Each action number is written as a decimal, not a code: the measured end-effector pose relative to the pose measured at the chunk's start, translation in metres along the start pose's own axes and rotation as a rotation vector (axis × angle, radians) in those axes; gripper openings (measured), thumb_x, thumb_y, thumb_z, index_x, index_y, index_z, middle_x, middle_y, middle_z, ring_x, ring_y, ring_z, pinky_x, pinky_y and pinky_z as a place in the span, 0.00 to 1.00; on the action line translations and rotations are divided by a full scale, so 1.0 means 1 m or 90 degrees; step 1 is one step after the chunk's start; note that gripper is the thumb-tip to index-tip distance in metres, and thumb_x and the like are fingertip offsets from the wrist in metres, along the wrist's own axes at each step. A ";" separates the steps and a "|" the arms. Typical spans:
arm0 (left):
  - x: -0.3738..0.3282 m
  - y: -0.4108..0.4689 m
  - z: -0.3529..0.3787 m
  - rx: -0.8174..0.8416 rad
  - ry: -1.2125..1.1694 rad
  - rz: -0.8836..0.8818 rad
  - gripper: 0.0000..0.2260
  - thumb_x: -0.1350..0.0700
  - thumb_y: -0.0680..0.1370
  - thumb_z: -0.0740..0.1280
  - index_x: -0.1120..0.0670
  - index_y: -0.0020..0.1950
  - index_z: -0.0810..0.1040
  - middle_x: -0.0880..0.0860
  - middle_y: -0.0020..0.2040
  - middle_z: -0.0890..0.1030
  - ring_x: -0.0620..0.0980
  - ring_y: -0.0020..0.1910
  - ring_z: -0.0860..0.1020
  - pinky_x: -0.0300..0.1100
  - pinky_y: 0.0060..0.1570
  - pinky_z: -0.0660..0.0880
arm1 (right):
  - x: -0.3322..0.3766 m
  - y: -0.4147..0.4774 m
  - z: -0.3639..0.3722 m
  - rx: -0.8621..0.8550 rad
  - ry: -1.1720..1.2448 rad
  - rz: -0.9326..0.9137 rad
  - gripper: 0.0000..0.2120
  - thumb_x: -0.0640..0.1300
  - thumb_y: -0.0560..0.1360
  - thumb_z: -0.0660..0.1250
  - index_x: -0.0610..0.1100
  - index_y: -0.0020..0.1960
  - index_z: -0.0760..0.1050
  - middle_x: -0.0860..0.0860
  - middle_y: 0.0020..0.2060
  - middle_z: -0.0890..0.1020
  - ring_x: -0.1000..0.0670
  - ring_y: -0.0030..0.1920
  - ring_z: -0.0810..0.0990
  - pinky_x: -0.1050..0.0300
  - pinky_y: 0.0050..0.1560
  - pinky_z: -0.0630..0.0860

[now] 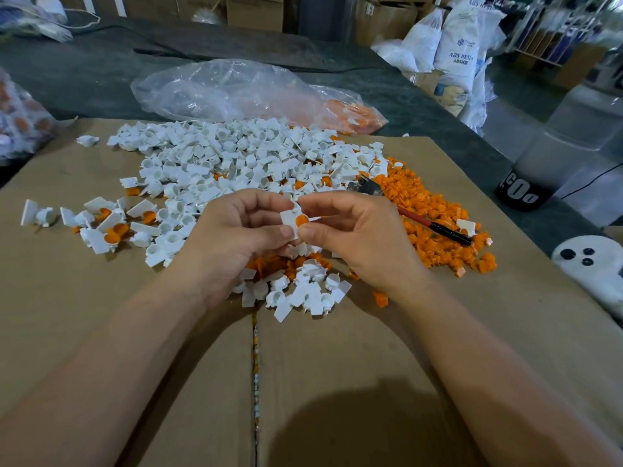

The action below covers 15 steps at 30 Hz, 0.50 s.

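Where the cardboard sheet (101,332) meets its seam nearest the wearer, two bare forearms run up to the work. Item one: left hand (236,237), fingers curled, thumb and forefinger gripping a white housing (289,221) held in the air just above the sheet. Item two: right hand (357,237), also curled, pinching the same housing from the opposite side, thumb just under the orange plug (301,220) that sits in its round socket. Step in hand, by judgement: seating the plug into the housing (whether it is fully home cannot be told from this angle). Next move likely calls for a firm squeeze between both thumbs until the plug lies flush, then laying the piece with the finished ones. Item three: small heap of loose white pieces (303,291) directly under the wrists, a few orange ones mixed in. Item four: finished pieces (108,227), white with orange showing, scattered at the left, apart from the hands. Item five: main white pile (236,156), beyond the hands, broad and unsorted. Item six: orange pile (424,203) at the right, with a red-handled tool (435,225) lying across it. Item seven: clear plastic bag (236,89) slumped past the sheet's far edge, some orange stock inside. Farthest: white sacks (458,45) against stacked cartons.
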State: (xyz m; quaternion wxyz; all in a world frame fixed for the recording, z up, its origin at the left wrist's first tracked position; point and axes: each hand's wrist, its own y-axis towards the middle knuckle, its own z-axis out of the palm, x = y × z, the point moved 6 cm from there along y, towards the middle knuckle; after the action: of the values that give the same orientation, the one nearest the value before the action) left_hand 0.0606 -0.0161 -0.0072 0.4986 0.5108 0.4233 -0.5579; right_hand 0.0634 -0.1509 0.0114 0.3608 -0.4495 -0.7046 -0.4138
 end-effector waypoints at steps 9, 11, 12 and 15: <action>0.001 0.001 -0.002 -0.012 -0.028 -0.004 0.09 0.62 0.61 0.68 0.58 0.40 0.80 0.54 0.34 0.82 0.47 0.31 0.81 0.34 0.33 0.77 | -0.002 0.000 0.003 -0.010 0.054 -0.032 0.15 0.37 0.67 0.73 0.41 0.54 0.80 0.54 0.44 0.83 0.57 0.45 0.83 0.59 0.49 0.79; 0.000 0.000 -0.002 -0.016 -0.029 0.001 0.09 0.62 0.59 0.70 0.57 0.38 0.80 0.53 0.33 0.82 0.47 0.32 0.81 0.34 0.33 0.78 | 0.000 0.000 0.003 -0.004 0.071 -0.042 0.12 0.36 0.67 0.73 0.45 0.50 0.80 0.57 0.41 0.83 0.57 0.43 0.83 0.63 0.47 0.79; 0.000 0.000 -0.002 -0.022 -0.022 0.003 0.09 0.61 0.58 0.70 0.56 0.37 0.80 0.53 0.32 0.81 0.47 0.32 0.81 0.35 0.33 0.78 | 0.001 0.000 0.004 0.001 0.076 -0.050 0.12 0.35 0.67 0.73 0.48 0.47 0.80 0.58 0.39 0.82 0.58 0.42 0.83 0.65 0.45 0.78; 0.001 0.000 -0.003 -0.036 0.014 0.001 0.08 0.58 0.57 0.71 0.57 0.35 0.79 0.53 0.30 0.81 0.47 0.29 0.80 0.35 0.31 0.77 | 0.003 0.000 0.005 0.012 0.066 -0.064 0.15 0.34 0.66 0.73 0.53 0.44 0.78 0.61 0.36 0.81 0.60 0.40 0.82 0.68 0.43 0.77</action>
State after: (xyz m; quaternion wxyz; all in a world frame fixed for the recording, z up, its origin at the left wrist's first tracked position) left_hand 0.0613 -0.0133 -0.0083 0.5090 0.5030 0.4440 -0.5393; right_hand 0.0617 -0.1451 0.0119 0.3799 -0.3882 -0.7104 -0.4476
